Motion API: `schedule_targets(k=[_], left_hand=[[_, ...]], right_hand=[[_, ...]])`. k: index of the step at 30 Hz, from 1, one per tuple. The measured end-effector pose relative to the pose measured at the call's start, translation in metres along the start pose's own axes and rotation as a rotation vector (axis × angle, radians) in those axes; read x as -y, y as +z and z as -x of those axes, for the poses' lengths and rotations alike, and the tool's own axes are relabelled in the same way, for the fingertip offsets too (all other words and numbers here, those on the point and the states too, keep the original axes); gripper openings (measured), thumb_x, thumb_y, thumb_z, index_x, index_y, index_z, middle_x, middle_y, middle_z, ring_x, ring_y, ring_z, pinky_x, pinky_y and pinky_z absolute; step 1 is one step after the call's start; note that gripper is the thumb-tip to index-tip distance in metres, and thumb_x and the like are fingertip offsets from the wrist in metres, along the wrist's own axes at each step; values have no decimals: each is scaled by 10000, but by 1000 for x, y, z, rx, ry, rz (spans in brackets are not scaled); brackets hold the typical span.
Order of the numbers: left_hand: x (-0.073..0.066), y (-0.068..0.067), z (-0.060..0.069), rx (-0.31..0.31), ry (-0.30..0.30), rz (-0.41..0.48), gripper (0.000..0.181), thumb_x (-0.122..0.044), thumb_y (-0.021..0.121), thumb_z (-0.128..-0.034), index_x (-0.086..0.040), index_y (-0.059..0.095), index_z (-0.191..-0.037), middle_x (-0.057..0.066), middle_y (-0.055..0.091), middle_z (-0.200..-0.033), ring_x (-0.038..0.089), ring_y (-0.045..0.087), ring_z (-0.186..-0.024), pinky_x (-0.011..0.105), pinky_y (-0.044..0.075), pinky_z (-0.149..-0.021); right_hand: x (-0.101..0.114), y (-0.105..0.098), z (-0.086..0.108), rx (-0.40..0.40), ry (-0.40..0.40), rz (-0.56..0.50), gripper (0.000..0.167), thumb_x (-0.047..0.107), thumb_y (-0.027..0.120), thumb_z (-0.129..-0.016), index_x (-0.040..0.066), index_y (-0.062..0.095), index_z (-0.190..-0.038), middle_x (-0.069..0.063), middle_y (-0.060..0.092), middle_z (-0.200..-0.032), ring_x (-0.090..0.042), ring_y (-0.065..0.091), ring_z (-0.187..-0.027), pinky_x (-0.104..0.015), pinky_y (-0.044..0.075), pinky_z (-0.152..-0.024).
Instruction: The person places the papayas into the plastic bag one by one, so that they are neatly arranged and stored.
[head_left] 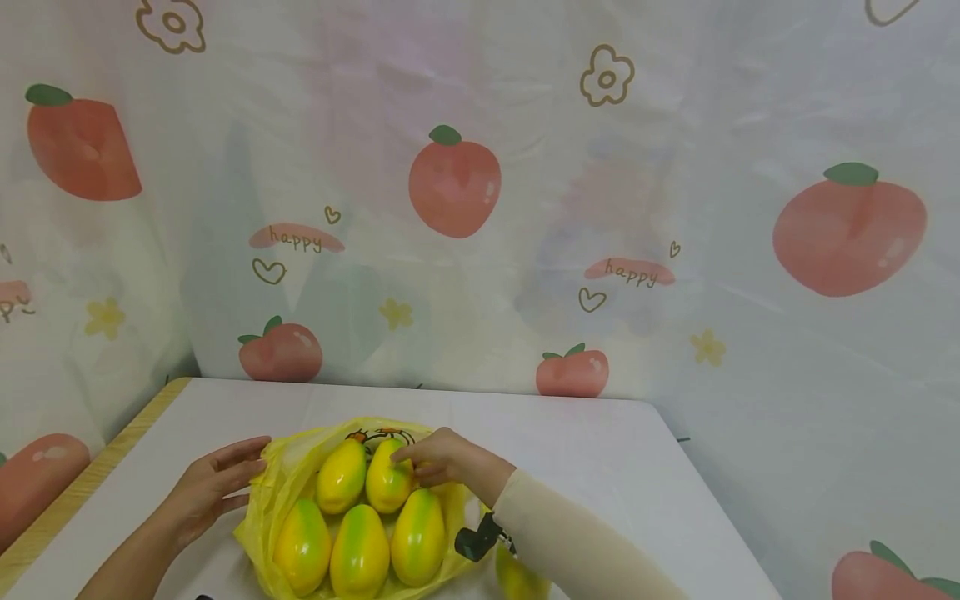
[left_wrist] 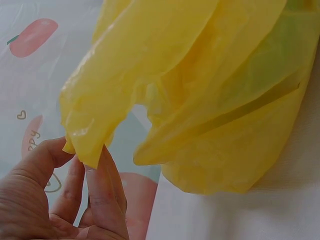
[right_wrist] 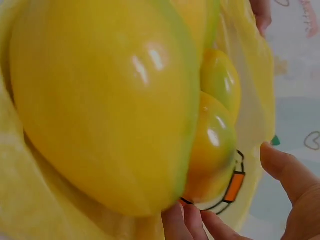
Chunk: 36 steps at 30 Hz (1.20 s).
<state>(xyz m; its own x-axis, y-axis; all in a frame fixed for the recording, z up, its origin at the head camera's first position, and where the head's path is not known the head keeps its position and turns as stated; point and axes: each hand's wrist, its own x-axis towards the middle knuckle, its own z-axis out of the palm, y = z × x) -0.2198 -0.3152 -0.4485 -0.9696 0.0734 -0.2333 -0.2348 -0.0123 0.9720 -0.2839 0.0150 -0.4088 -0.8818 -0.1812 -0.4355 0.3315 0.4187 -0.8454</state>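
Observation:
A yellow plastic bag (head_left: 262, 521) lies with its mouth spread on the white table, holding several glossy yellow-green mangoes (head_left: 360, 550) in two rows. On the bag's left side, my left hand (head_left: 206, 492) pinches a corner of the plastic between thumb and fingers, plain in the left wrist view. My right hand (head_left: 442, 458) reaches over the bag's right rim to the back-right mango (head_left: 388, 479). In the right wrist view its thumb (right_wrist: 287, 172) stands apart from the small-looking back mango (right_wrist: 212, 145), while the other fingers are partly hidden beneath it.
Another mango (head_left: 519, 577) lies outside the bag, partly hidden under my right forearm. A black wrist camera (head_left: 480, 537) sits below the right wrist. The white tabletop (head_left: 600, 467) has a wood-coloured left edge (head_left: 75, 479). Behind it hangs a peach-print curtain (head_left: 480, 292).

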Motion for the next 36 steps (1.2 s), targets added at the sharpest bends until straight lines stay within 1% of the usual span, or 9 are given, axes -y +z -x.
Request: schedule_targets(k=[5, 7, 9, 13, 20, 25, 29, 33, 36], left_hand=[[0, -1, 0, -4, -5, -3, 490, -257, 637, -968, -156, 512, -1432, -200, 606, -1078, 49, 650, -960, 309, 581, -865], [0, -2, 0, -4, -6, -6, 500, -258, 635, -969, -151, 503, -1439, -204, 607, -1075, 50, 651, -959, 306, 582, -863], [0, -2, 0, -2, -5, -11, 510, -262, 633, -971, -147, 493, -1448, -211, 606, -1074, 48, 651, -959, 302, 582, -861], [0, -3, 0, 3, -2, -12, 493, -264, 631, -972, -165, 506, -1439, -221, 608, -1066, 39, 653, -960, 298, 582, -857], [0, -3, 1, 3, 1, -5, 402, -254, 635, -969, -232, 575, -1366, -206, 616, -1057, 46, 657, -955, 298, 584, -852], [1, -3, 0, 3, -4, -17, 481, -266, 634, -970, -182, 516, -1429, -202, 605, -1076, 44, 653, -962, 297, 581, -859], [0, -2, 0, 4, 0, -29, 568, -270, 629, -973, -117, 434, -1484, -201, 595, -1091, 45, 649, -969, 295, 579, -864], [0, -1, 1, 3, 1, -25, 554, -266, 631, -972, -126, 448, -1475, -209, 595, -1080, 40, 653, -966, 294, 580, -862], [0, -1, 1, 2, -2, -18, 520, -261, 633, -970, -148, 478, -1454, -209, 600, -1071, 39, 656, -964, 294, 581, -859]], right_hand=[[6, -28, 13, 91, -53, -27, 427, 209, 766, -852, -40, 654, -1180, -227, 606, -1261, -399, 605, -1162, -474, 534, -957], [9, -43, 22, 109, -75, -44, 471, 202, 746, -871, -55, 621, -1245, -234, 577, -1312, -416, 574, -1204, -485, 517, -980], [10, -60, 33, 106, -102, -42, 529, 202, 728, -888, -71, 566, -1311, -223, 575, -1331, -415, 563, -1223, -489, 507, -994], [6, -90, 60, 52, -154, -1, 598, 212, 712, -901, -81, 494, -1375, -185, 625, -1288, -374, 597, -1190, -467, 517, -983], [-27, -125, 101, 29, -198, -16, 624, 230, 705, -906, -100, 468, -1380, -223, 611, -1289, -322, 626, -1143, -443, 536, -959], [-58, -137, 121, 20, -210, -31, 651, 248, 688, -922, -108, 433, -1404, -277, 531, -1366, -329, 608, -1172, -440, 535, -958], [-80, -137, 128, -22, -195, -28, 686, 267, 704, -913, -114, 423, -1408, -315, 491, -1390, -359, 601, -1174, -446, 541, -943], [-98, -129, 125, -104, -96, -15, 704, 282, 741, -881, -99, 448, -1396, -299, 537, -1343, -349, 624, -1124, -445, 563, -900], [-109, -122, 120, -135, 6, -23, 715, 294, 746, -874, -93, 448, -1396, -280, 556, -1322, -313, 648, -1077, -454, 563, -895]])
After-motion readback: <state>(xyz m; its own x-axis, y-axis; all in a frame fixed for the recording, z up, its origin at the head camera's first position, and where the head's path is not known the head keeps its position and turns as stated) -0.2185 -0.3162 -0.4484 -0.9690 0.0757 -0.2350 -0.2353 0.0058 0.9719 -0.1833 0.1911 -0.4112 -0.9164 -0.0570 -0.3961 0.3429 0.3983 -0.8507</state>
